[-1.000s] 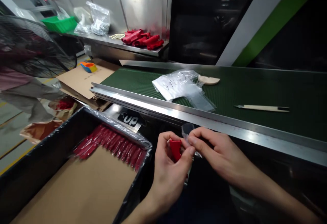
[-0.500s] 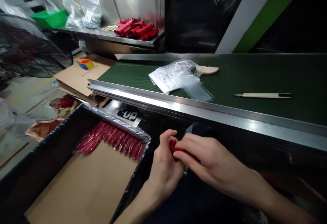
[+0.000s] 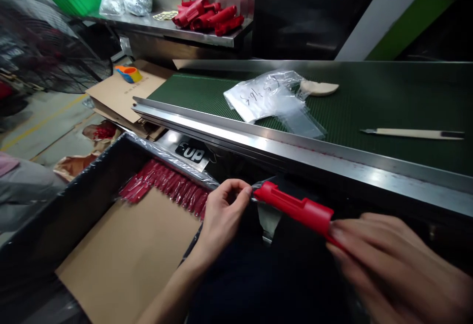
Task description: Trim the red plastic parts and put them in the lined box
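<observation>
Our hands are apart here, with a red plastic part (image 3: 295, 208) spanning the gap between them. Our right hand (image 3: 399, 265) clamps its right end in the fingers, while our left hand (image 3: 225, 215) pinches a thin clear film (image 3: 258, 191) right at the part's left tip. Holding it from both ends seems to keep the piece steady and the film from slipping, though we can't really tell how the film sits on it. The part is glossy, long and chunky, and it gets wider toward the right. A clear flap (image 3: 268, 220) hangs just below it.

Just left of our hands sits a black box (image 3: 92, 201) lined with crinkly plastic, with cardboard (image 3: 125, 260) on its floor. A tight row of bagged red parts (image 3: 162, 188) runs along its far wall, packed side by side, probably to save space. Beyond that, a steel rail (image 3: 258, 149) edges a green ribbed belt (image 3: 369, 100) carrying a clear bag (image 3: 258, 95) with white paper in it, a beige scrap (image 3: 318, 87) and a craft knife (image 3: 410, 133). Farther off, a steel shelf (image 3: 166, 31) holds a pile of red parts (image 3: 205, 16), and a wire fan (image 3: 44, 43) stands far left.
</observation>
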{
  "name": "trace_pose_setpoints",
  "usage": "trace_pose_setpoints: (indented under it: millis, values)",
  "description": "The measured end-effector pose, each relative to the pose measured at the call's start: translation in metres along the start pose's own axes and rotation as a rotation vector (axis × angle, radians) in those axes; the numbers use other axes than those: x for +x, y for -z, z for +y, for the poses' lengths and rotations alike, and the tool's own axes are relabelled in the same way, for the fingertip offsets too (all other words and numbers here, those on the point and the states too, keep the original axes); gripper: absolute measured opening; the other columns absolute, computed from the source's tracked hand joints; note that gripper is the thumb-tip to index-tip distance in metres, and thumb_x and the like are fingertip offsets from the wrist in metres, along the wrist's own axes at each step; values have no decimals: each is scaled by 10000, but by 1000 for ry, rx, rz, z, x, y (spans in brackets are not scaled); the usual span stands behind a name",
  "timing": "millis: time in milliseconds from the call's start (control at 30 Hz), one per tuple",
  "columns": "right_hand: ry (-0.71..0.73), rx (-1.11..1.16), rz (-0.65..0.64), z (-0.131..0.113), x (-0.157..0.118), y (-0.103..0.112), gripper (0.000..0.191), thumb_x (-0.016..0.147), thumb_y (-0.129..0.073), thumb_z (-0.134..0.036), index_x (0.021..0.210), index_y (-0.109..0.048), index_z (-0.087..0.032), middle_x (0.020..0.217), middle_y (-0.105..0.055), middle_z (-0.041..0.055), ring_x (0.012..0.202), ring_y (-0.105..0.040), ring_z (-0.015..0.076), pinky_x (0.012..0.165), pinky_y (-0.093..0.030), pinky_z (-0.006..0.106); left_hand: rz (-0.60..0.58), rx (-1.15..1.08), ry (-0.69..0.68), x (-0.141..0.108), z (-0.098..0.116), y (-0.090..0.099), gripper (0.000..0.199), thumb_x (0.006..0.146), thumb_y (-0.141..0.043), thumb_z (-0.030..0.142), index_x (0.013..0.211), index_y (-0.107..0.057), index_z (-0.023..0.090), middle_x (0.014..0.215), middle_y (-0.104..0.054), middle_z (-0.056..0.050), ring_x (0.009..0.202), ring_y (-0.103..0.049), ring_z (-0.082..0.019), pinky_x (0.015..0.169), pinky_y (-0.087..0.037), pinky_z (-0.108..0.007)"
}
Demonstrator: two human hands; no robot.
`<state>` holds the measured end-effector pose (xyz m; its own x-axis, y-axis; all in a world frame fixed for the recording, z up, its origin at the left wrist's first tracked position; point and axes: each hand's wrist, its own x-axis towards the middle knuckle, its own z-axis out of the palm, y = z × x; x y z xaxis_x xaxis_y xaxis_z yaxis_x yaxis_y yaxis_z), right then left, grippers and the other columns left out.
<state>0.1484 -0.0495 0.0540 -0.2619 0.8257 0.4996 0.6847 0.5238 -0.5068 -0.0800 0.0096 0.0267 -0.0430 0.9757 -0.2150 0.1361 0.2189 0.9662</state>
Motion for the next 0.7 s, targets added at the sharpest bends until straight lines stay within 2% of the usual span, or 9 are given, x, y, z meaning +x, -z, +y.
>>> trace_pose_setpoints:
  millis: [100,167,233,367,467,567,633,700]
  values:
    - [209,-84,-88,3,-4,-3,317,845,-597,-87,1139,-652,-190,1005,-713,73,913,-645,199,891,-445,412,-27,-41,-20,-4,5,-3,203,893,-600,315,831,-643,126,695,-578,-1,667,-523,-119,632,-426,-218]
    - [288,-148,-160,7,-8,-3,351,858,-554,-88,1191,-632,-168,1094,-714,109,993,-642,238,930,-406,461,-40,-58,-50,-5,6,-2,203,908,-586,319,858,-645,131,712,-584,-7,678,-532,-125,661,-444,-231]
    - [348,-216,-241,11,-13,-4,378,894,-478,-97,1235,-616,-187,1201,-692,101,1073,-627,267,955,-367,506,-46,-61,-85,-5,6,0,187,921,-573,307,882,-645,138,734,-587,-10,689,-533,-128,681,-449,-239]
    - [467,-320,-323,16,-18,-11,416,934,-360,-105,1232,-631,-210,1291,-653,39,1064,-635,267,910,-352,513,-80,-13,-168,-7,-2,3,147,925,-579,259,857,-660,157,809,-608,-27,752,-546,-144,714,-441,-248]
    - [372,-341,-293,12,-18,-20,384,916,-402,-92,1202,-634,-199,1258,-672,55,1027,-659,267,893,-371,513,-42,19,-256,-12,-12,0,118,929,-580,226,864,-667,180,858,-614,-31,805,-559,-156,764,-440,-262]
    - [274,-272,-117,1,-16,-33,296,853,-564,-64,1109,-644,-190,1031,-753,48,841,-705,206,856,-409,443,63,6,-311,-22,-24,-8,86,940,-566,197,915,-648,201,882,-602,-19,813,-562,-146,762,-439,-258]
    - [115,-148,40,-10,-16,-43,286,815,-632,-51,1059,-642,-200,889,-747,29,761,-698,188,846,-444,421,116,-14,-323,-29,-31,-15,73,943,-561,184,935,-631,207,882,-595,-10,791,-563,-135,737,-444,-253]
    - [-149,-48,208,-21,-18,-55,277,819,-640,-52,1035,-644,-225,851,-723,21,764,-689,199,853,-480,422,157,-30,-324,-35,-37,-22,68,950,-549,175,941,-609,205,877,-586,-6,777,-562,-128,726,-451,-253]
